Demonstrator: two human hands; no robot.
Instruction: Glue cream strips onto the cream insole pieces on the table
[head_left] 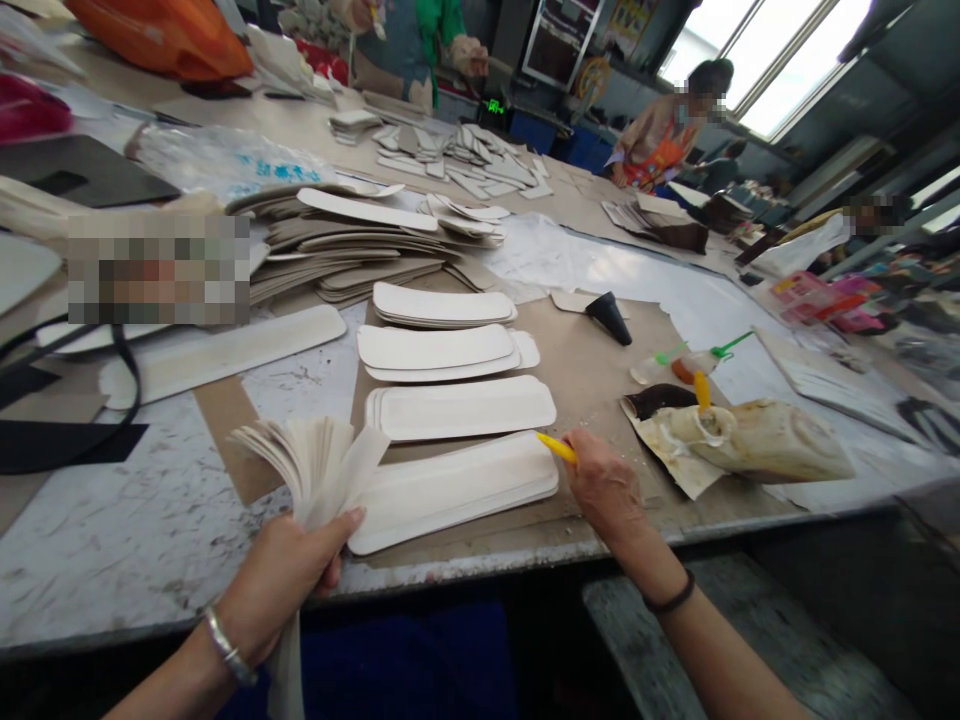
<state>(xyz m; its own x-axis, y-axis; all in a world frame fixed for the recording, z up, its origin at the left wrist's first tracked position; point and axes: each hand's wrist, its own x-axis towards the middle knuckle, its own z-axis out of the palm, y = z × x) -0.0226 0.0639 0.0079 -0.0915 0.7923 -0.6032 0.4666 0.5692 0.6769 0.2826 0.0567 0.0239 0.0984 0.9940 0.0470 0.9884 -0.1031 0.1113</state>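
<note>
My left hand (300,545) is closed around a fanned bundle of long off-white strips (307,455) at the table's front edge. The bundle's lower ends hang below my hand. My thumb lies beside the left end of the nearest stack of white rounded strips (457,490). Closed on a slim yellow brush (556,447), my right hand (604,485) is at that stack's right end. The brush tip meets or hovers over the top strip; I cannot tell which. Behind lie more small stacks of white strips (461,407), in a column on brown card (585,375).
At right, a glue-crusted container (780,440) lies with a yellow handle (702,390) in it. Behind it are small green-tipped bottles (697,362) and a black cone (609,318). Large piles of strips (352,240) stand at the back left. Other people (660,135) work farther off.
</note>
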